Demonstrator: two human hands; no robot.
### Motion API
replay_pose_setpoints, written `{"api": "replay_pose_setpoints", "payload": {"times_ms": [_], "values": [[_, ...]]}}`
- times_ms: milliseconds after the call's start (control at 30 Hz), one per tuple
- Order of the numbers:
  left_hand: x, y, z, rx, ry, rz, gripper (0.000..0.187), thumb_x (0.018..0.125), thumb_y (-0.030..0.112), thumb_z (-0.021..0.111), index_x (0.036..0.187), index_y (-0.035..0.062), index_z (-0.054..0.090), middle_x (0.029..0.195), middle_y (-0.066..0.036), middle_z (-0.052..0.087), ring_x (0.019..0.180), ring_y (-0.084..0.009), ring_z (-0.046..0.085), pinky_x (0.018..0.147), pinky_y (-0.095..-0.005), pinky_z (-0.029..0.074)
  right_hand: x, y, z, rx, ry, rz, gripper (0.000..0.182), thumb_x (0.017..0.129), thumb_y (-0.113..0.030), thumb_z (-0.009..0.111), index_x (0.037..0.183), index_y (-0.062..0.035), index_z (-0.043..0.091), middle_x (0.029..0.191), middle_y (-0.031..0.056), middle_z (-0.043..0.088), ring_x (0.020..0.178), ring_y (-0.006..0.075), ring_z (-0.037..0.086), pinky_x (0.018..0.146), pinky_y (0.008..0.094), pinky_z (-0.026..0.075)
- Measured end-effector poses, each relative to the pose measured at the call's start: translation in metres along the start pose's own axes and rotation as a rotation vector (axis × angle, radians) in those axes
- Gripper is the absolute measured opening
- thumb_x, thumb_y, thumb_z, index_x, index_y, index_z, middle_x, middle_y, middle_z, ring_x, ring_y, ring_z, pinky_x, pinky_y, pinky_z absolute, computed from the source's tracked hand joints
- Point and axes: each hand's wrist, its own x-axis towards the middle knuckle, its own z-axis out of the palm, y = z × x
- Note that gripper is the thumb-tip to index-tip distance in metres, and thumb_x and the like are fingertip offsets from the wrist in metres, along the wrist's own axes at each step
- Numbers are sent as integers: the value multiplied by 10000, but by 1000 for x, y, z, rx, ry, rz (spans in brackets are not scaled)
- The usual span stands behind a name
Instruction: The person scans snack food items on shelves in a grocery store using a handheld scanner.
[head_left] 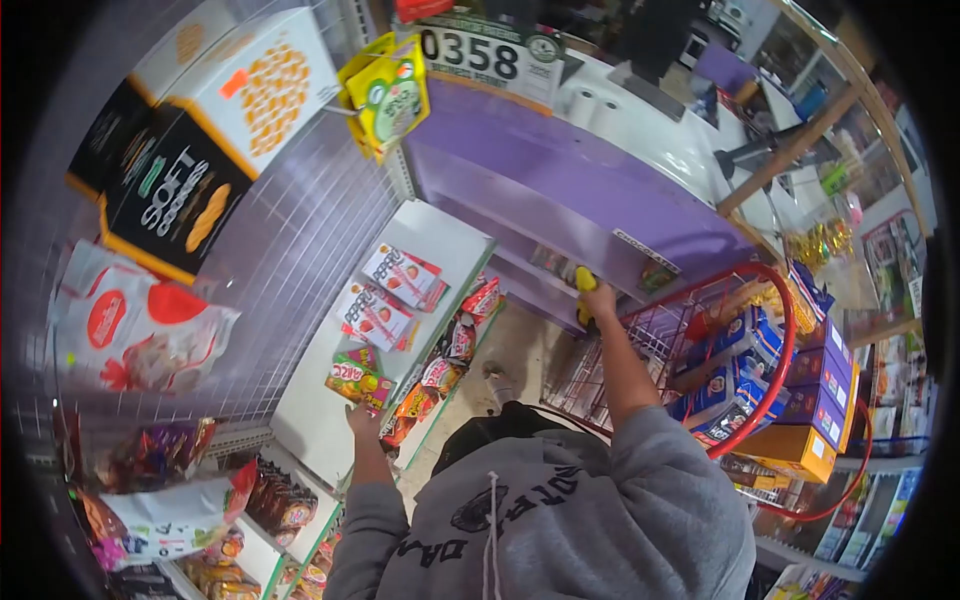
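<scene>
My left hand (365,422) is at the edge of the white shelf, its fingers apart and touching or very near a green snack packet (360,382). Past that packet, white-and-red Pepero boxes (378,315) lie in two groups on the same shelf. My right hand (599,301) is closed around a yellow object (585,280) with a darker lower part; its kind is not clear from here. That hand is above the near end of a red shopping cart (640,335), in front of the purple counter.
Blue packs (735,390) and purple boxes (815,385) fill the red-rimmed cart on the right. Bright snack bags (440,375) line a lower shelf. On the left, Soft Goodness boxes (170,195) and hanging bags (140,320) stand against a wire grid. A purple counter (570,160) closes off the front.
</scene>
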Motion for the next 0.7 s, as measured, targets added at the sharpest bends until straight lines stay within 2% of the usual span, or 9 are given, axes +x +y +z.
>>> {"api": "replay_pose_setpoints", "payload": {"times_ms": [33,100,133,200,300,367,433,600,700], "values": [[2,-3,-5,558,-4,135,723,640,528,769,1188,103,559,1061,-87,642,971,-225,619,974,-370,404,10,7,-10,-70,113,40,543,695,-184,709,1182,-44,514,1104,209,577,970,407,610,833,472,487],[5,2,-12,662,-102,87,561,677,488,745,1125,173,627,1056,-34,666,945,-189,632,1036,-462,331,10,0,-43,-144,342,74,451,755,-131,636,1173,-44,491,1228,244,484,992,444,587,860,497,479],[4,4,-20,697,-234,111,603,718,394,730,1224,121,550,1113,-116,629,970,-267,624,1022,-486,349,13,-4,-55,-146,460,67,413,782,-101,600,1170,-34,475,1271,251,438,995,450,583,864,498,480],[33,-22,17,-777,407,-643,627,740,231,691,1296,64,453,1201,-202,546,1061,-358,568,1008,-500,365,36,7,-79,-272,471,130,308,847,-134,531,1135,-24,539,1189,255,527,991,420,600,856,487,486],[-1,6,-7,-285,633,-473,649,739,92,621,1333,20,369,1286,-262,438,1154,-432,474,999,-501,380,116,81,-86,-250,352,313,412,835,-325,547,1149,-60,574,1125,201,615,1021,378,600,879,433,477],[-11,2,-11,-318,680,-391,649,725,64,612,1325,10,371,1306,-261,414,1189,-431,436,997,-501,383,127,91,-87,-286,354,443,471,851,-419,495,1165,-80,587,1139,165,629,1015,362,609,882,425,474],[-27,10,-26,-346,714,-352,643,710,29,607,1313,-3,389,1303,-266,413,1193,-423,430,993,-495,387,106,70,-104,-32,274,484,537,847,-481,458,1201,-95,575,1182,138,614,1051,344,600,900,413,467],[-52,36,-61,-319,836,-210,529,698,-24,597,1217,-7,499,1242,-236,484,1177,-398,449,964,-485,397,190,160,-47,-163,507,382,598,833,-543,451,1231,-113,569,1232,101,594,1110,301,581,918,390,459],[-55,46,-71,-272,904,-125,528,695,-41,597,1213,-2,504,1241,-212,494,1167,-392,450,968,-482,377,160,106,-74,-243,301,442,560,806,-473,558,1195,-70,573,1184,132,610,1055,335,599,887,418,476]]}}
